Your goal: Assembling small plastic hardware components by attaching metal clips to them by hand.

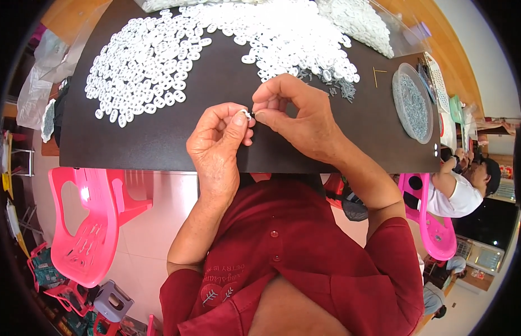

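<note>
Pale tiled floor point(154, 218) under a black board point(159, 134) that serves as the work surface; wooden table edge point(439, 50) visible beyond it at upper right. Far left: crumpled clear plastic bags point(39, 84) off the board edge, pink plastic chair point(87, 224) below, small grey stool point(112, 302) near the bottom. On the board, left to centre: wide spread of small white oval plastic parts point(143, 67), single layer, thickening into a heap point(305, 33) toward the top centre. Left hand point(218, 143) curled, thumb and forefinger pinched on a small white part point(247, 115), so clenched on it. Part sits right at the fingertips, between both hands, above the board's near edge. Right hand point(297, 115) meets it from the other side, thumb and forefinger tips closed at the same spot; something tiny and dark seems to sit at that pinch, but can't tell what it holds. Right of the hands: scatter of small dark metal pieces point(339, 89) on the board, a thin brass-coloured pin point(375, 75), then a round clear dish point(412, 103) full of small grey metal bits. Far right: another person in a white shirt point(459, 196) seated on a pink chair point(434, 229), well apart.
</note>
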Motion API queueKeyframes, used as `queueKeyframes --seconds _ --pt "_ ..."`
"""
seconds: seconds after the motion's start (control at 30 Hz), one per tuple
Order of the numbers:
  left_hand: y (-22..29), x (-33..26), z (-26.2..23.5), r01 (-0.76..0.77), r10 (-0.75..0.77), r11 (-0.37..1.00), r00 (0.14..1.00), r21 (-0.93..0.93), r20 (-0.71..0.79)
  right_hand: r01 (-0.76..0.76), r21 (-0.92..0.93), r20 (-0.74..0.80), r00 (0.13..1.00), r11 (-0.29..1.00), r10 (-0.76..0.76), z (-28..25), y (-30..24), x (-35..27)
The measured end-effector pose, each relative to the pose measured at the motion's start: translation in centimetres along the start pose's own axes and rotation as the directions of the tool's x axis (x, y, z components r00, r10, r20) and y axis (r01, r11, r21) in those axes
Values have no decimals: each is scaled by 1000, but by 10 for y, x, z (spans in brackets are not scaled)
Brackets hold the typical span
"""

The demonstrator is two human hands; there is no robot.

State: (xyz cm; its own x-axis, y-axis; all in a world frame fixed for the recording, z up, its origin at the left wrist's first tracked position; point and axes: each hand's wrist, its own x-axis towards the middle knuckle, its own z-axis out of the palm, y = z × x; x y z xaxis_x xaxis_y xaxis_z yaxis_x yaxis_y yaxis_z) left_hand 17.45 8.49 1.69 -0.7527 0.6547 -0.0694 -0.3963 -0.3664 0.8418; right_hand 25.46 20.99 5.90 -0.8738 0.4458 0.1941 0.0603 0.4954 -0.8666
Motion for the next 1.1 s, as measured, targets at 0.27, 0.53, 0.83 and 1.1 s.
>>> queueKeyframes --seconds 0.27,0.53,0.83,1.1 --pt "1 -2 1 -31 30 996 999 81 18 40 -86 1 999 996 -40 2 0 -1" --pt "-3 -4 -1 -118 119 971 993 206 7 68 -109 2 998 992 -69 7 1 -1" --pt "-2 -2 0 -78 89 974 995 214 -39 -7 -46 -22 1000 999 6 11 2 -1" --pt "-1 0 -1 -65 73 983 997 174 -40 -3 -9 -45 999 1000 3 11 3 -2"
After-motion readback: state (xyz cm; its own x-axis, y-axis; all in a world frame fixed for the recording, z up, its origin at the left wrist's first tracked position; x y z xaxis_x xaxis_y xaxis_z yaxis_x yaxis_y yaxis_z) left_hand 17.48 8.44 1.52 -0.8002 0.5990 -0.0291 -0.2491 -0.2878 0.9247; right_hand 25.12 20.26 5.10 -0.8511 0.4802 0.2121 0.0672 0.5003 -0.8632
